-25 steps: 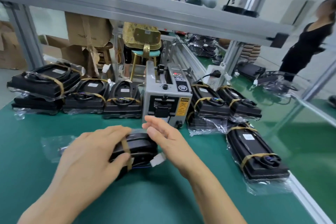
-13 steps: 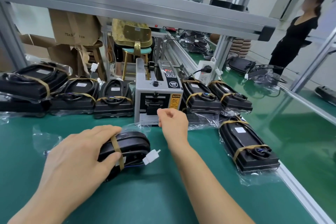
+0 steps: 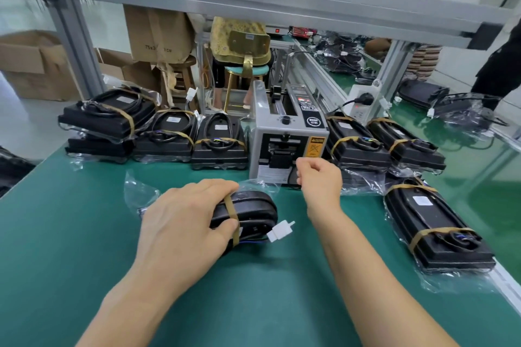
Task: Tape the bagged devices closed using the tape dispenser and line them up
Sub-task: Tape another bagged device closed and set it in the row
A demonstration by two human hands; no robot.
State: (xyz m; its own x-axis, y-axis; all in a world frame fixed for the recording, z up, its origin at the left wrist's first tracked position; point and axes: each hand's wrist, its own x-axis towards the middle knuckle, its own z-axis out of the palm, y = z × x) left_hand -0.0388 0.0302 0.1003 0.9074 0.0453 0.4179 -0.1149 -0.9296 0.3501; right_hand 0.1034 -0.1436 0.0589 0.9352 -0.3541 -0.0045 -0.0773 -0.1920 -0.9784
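1. The right hand [image 3: 320,177], half a second ago lower before the grey metal tape dispenser [image 3: 287,146], now sits fingers curled at its outlet; whether it pinches tape I cannot tell.
2. The left hand [image 3: 183,228] still grips the glossy black rounded device in crinkled clear plastic [image 3: 248,211] on the green mat [image 3: 56,234].

I have 1 view only, from the head camera, looking forward and down across the green bench [image 3: 84,234] at close range. My left hand [image 3: 180,222] and right hand [image 3: 320,180] sit mid-frame; just past the right fingertips stands the tape dispenser [image 3: 287,138]. The wide lens bends the edges, so far-background depth seems unreliable.
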